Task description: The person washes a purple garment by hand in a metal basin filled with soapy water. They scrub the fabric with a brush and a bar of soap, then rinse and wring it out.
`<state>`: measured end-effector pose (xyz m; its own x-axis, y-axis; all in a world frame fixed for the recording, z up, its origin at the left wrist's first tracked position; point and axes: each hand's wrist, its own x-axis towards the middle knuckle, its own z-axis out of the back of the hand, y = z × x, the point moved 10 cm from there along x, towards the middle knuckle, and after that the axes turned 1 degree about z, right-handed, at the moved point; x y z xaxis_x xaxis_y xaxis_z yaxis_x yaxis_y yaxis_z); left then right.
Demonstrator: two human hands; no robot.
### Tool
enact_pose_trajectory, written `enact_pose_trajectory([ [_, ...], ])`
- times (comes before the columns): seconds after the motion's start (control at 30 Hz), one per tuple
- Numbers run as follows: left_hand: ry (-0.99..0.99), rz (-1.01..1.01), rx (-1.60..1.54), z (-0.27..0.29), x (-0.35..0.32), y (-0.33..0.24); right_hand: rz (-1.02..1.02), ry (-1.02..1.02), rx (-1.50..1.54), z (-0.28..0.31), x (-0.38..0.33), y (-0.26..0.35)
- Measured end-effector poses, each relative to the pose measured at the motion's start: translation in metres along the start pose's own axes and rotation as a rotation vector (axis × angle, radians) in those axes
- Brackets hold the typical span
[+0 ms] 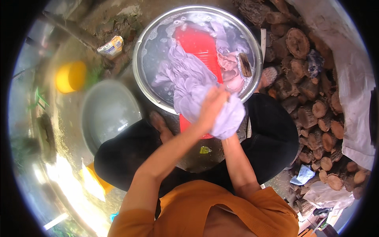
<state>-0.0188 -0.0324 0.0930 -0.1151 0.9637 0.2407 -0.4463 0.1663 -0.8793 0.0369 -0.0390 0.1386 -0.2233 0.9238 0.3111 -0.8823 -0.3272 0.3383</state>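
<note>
Left hand: the left hand (212, 103) is closed over a bunched wad of the pale lilac garment (197, 85), pressing it down on the near end of the red washboard (201, 47).
Right hand: the right hand (229, 128) is mostly hidden under the cloth; only its forearm shows, so I cannot tell how its fingers stand, though it seems to be bearing the bundle from below.
Garment: wet, trailing from the hands up the board into the soapy water; its upper part lies spread in the middle of the large metal basin (139, 47).
Washboard: ridged, red, slanting from the basin's far side over its near rim toward the person's knees.
Also in the basin: pink cloth (231, 75) and a dark scrubbing brush (244, 65) by the right rim.
Around: an empty grey basin (108, 112) to the left, a yellow tub (71, 77) beyond it, stacked firewood logs (312, 102) to the right.
Risk: the board's lower end hangs past the rim; hard pressing there could tip it or slop suds out. The heavy wad could also slip onto the dirty ground.
Packages: a small crumpled packet (111, 45), white and yellow, lies on the ground just left of the basin's rim; a tiny yellow-green wrapper scrap (205, 149) lies between the knees.
</note>
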Motion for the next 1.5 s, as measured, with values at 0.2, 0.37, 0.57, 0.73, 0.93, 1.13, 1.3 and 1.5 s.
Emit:
enact_pose_trajectory([
  [0.2, 0.078, 0.141, -0.038, 0.008, 0.025, 0.039, 0.108, -0.068, -0.057, -0.013, -0.003, -0.014],
  [0.37, 0.081, -0.088, 0.075, 0.002, -0.005, 0.003, -0.005, 0.030, -0.001, -0.036, -0.007, -0.052],
  [0.57, -0.064, 0.109, 0.077, 0.020, 0.021, 0.060, -0.276, 0.005, 0.682, -0.066, -0.029, -0.056],
  [0.73, -0.268, 0.386, -0.364, 0.074, 0.030, 0.111, -0.411, 0.077, 1.318, -0.095, -0.021, -0.067],
  [0.93, 0.052, -0.042, -0.050, -0.019, -0.020, 0.018, -0.744, -0.075, 2.139, -0.153, -0.054, -0.086],
  [1.13, -0.212, 0.171, 0.085, 0.029, 0.019, 0.065, -0.559, 0.053, 1.727, -0.121, -0.042, -0.069],
  [1.3, -0.137, -0.025, -0.206, -0.016, -0.012, 0.009, -0.624, -0.052, 1.770, -0.194, -0.088, -0.139],
  [1.5, -0.232, 0.477, -0.364, 0.068, 0.029, 0.120, 0.060, 0.066, 0.359, -0.022, -0.002, -0.012],
])
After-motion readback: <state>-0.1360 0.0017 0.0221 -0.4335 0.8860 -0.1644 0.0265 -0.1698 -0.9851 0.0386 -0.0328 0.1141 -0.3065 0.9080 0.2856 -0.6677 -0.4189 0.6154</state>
